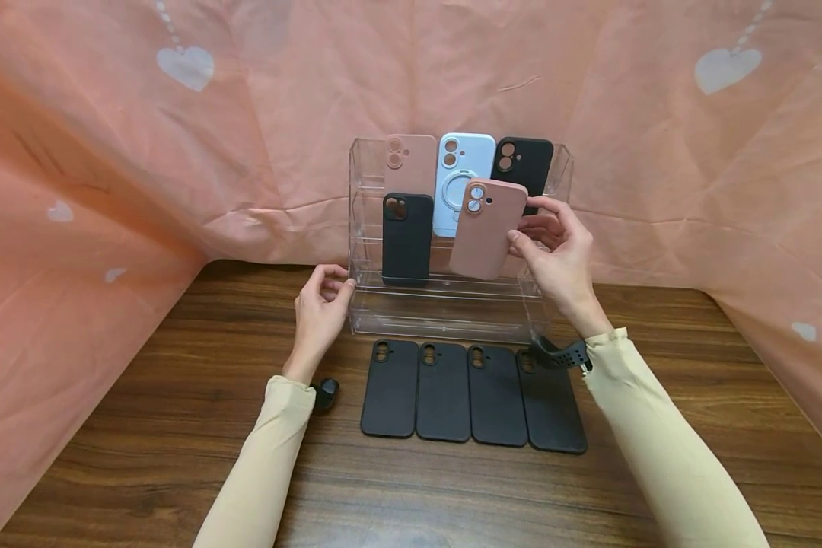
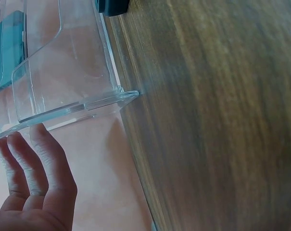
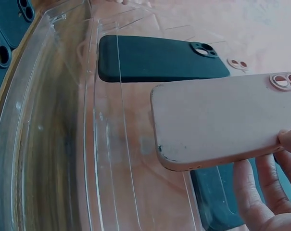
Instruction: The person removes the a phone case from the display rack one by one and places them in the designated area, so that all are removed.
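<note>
My right hand (image 1: pixel 562 247) pinches a pink phone case (image 1: pixel 485 236) by its right edge, thumb in front and fingers behind. The case hangs upright, slightly tilted, before the clear stepped display stand (image 1: pixel 445 329). In the right wrist view, the held case (image 3: pixel 208 122) overlaps two dark cases. My left hand (image 1: pixel 323 304) touches the stand's left side wall with loosely bent fingers; its fingertips lie along the wall in the left wrist view. On the stand are another pink case (image 1: pixel 411 171), a white case with a ring (image 1: pixel 467 152), a black case (image 1: pixel 407 243) and a second black case (image 1: pixel 534 171).
Several black phone cases (image 1: pixel 441 396) lie side by side on the wooden table (image 1: pixel 178 426) in front of the stand. The rightmost is partly covered by the right wrist's black strap (image 1: pixel 562 354). Pink cloth (image 1: pixel 301 91) with white hearts surrounds the table.
</note>
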